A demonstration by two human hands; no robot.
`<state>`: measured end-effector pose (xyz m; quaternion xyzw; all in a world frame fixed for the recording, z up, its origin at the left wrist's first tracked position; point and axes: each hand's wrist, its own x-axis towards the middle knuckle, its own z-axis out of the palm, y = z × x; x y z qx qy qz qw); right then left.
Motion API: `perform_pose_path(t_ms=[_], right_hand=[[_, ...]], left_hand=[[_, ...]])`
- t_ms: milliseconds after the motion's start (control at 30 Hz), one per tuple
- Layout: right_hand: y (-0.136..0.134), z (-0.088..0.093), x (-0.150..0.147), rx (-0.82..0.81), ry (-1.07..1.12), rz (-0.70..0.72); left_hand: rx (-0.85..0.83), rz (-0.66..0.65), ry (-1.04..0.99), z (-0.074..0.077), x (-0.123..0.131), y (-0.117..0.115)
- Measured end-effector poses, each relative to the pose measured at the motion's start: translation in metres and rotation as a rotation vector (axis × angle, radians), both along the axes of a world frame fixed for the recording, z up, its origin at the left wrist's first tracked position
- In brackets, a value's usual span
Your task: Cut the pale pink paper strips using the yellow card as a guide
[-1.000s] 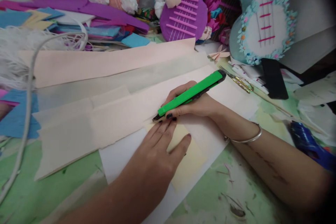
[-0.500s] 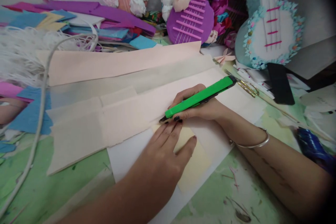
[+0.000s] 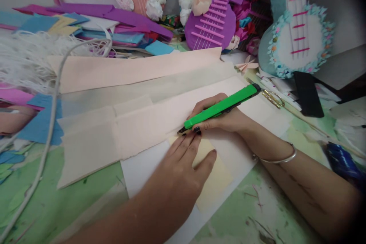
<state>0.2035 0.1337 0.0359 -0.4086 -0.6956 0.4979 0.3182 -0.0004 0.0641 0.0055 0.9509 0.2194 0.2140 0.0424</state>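
Note:
My right hand (image 3: 220, 116) is closed round a green box cutter (image 3: 221, 106), held slanting with its dark tip down at the edge of the pale yellow paper piece (image 3: 214, 183). Flat on that yellow piece lies my left hand (image 3: 183, 169), fingers stretched out and thumb apart, its fingertips close beside the cutter's tip. Underneath is a white sheet (image 3: 140, 166). Pale pinkish paper (image 3: 140, 131) spreads beyond the hands and runs to the left. Whether the blade touches the paper is too small to tell.
Behind stand a purple paper guitar (image 3: 210, 26) and a light blue one (image 3: 297, 42). Gold-handled scissors (image 3: 273, 98) and a black flat object (image 3: 309, 95) lie at the right. A white cable (image 3: 47, 137) crosses the left side, near white shredded strips (image 3: 25, 61) and coloured paper.
The whole view has shifted slightly, so everything sits a little farther right. Both hands and the box cutter keep nearly the same place on the paper.

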Motion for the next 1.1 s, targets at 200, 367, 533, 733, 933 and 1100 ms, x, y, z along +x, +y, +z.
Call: perform_pose_path(t_ms=[200,367,533,733,933,1100], right_hand=[[0.0001,-0.0006,0.0011,-0.031,0.024,0.027],[0.0005,-0.0006,0.0027,-0.008,-0.005,-0.011],[0.0004,-0.0013,0.0025,-0.015,0.005,0.025],[0.0017,-0.0002,0.0059,0.021,-0.019,-0.007],[0.0017,0.0002,0.0059,0.033,-0.029,0.000],[0.0025,0.0012,0.0075,0.034,-0.027,-0.006]], left_hand=[[-0.012,0.003,-0.006,-0.0020,0.0001,-0.0005],[0.001,0.011,0.005,-0.0034,-0.0007,-0.0009],[-0.006,0.013,0.002,-0.0032,-0.0001,-0.0018],[0.000,0.008,0.005,-0.0022,0.0001,-0.0009],[-0.014,0.006,0.014,-0.0014,0.0001,-0.0006],[-0.025,0.002,0.022,-0.0010,-0.0004,-0.0003]])
